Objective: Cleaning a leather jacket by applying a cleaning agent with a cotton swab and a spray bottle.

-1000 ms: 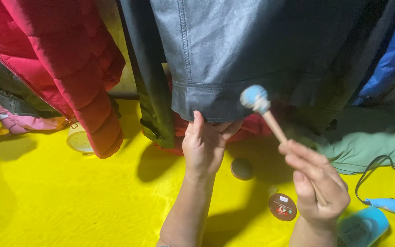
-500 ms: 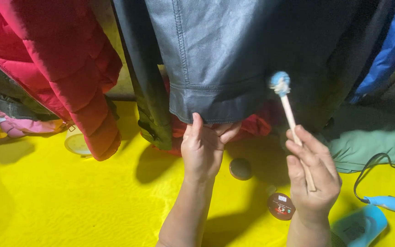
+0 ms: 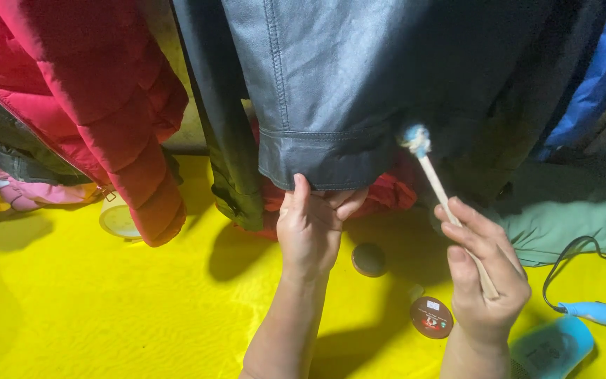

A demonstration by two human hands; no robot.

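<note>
A dark grey leather jacket (image 3: pixel 359 77) hangs in front of me. My left hand (image 3: pixel 311 226) pinches its bottom hem from below, fingers curled over the edge. My right hand (image 3: pixel 484 277) grips a thin wooden stick (image 3: pixel 450 207) tipped with a small blue-and-white brush head (image 3: pixel 415 139). The head rests against the jacket's lower right edge. Below my hands, on the yellow surface (image 3: pixel 106 316), lie a small round brown tin (image 3: pixel 369 259) and its brown lid (image 3: pixel 431 317).
A red puffer jacket (image 3: pixel 99 98) hangs at the left, with a blue garment (image 3: pixel 597 77) at the far right. A green cloth (image 3: pixel 569 217), a black cable (image 3: pixel 569 256), a light blue tool (image 3: pixel 601 314) and a teal object (image 3: pixel 552 349) lie at right. A pale round disc (image 3: pixel 117 221) sits left.
My right hand has swung the stick rightward and more upright, bringing the brush head down to the jacket's lower right edge. My left hand keeps its hold on the hem.
</note>
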